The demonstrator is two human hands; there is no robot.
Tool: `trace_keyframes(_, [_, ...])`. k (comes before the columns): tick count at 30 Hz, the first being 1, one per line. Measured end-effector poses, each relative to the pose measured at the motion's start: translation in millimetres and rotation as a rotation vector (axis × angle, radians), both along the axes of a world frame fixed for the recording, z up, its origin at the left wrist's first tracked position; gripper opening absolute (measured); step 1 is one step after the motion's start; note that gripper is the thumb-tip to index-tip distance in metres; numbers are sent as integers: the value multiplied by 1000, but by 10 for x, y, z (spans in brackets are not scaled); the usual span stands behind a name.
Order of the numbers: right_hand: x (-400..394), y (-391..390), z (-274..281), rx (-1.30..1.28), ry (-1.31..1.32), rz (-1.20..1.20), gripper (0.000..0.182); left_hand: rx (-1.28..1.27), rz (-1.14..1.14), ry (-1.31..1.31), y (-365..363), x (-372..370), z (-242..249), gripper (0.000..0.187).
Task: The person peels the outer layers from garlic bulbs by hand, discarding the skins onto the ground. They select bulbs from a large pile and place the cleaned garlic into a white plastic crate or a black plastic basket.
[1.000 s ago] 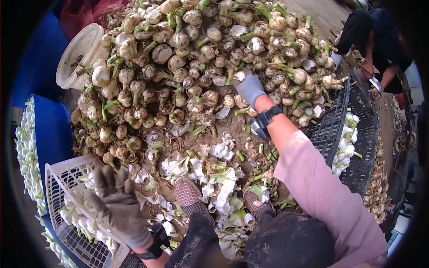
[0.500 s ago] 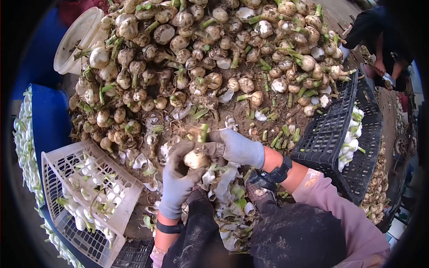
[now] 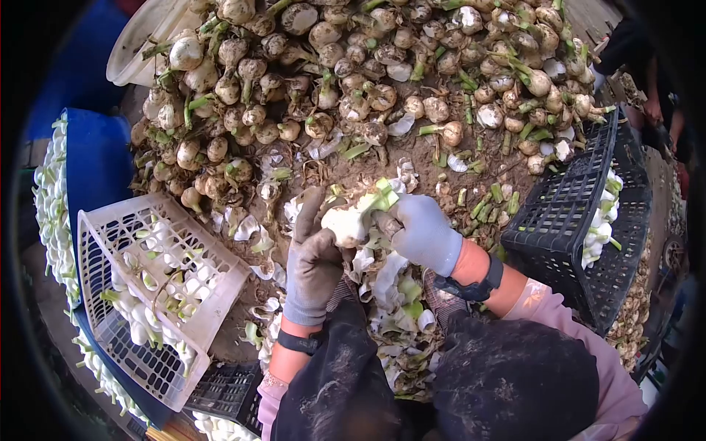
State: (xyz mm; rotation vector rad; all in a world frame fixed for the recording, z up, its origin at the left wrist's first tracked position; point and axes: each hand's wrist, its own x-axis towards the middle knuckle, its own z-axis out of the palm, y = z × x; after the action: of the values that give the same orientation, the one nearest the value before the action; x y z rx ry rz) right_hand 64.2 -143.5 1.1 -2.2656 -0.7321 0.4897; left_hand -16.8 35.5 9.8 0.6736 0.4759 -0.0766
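A garlic bulb (image 3: 346, 225) with a short green stem is between my two gloved hands, over the litter of peelings. My left hand (image 3: 315, 257) has its fingers wrapped round the bulb from the left. On the right, my right hand (image 3: 423, 229) is closed at the stem side, its thumb and fingers pinching the outer skin. Pale loose peelings (image 3: 390, 283) lie below, between my legs. Beyond my hands spreads a heap of dirty garlic bulbs (image 3: 353, 103).
A white crate (image 3: 239, 273) of peeled bulbs leans at the left, beside a blue container (image 3: 95, 158). At the right stands a black crate (image 3: 551, 220) with white bulbs. A pale bucket (image 3: 129, 59) is at the upper left. Another person's hand (image 3: 653, 110) shows at the upper right.
My right hand has pulled skin down at the stem, which now looks paler and tilts right. My left hand still holds the bulb. The whole view has shifted slightly.
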Motion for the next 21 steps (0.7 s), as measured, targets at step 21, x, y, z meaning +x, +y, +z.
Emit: trace_keyframes(21, [-249,-20,315,499,1002,-49,26,611,-282,158,193,177,54,43])
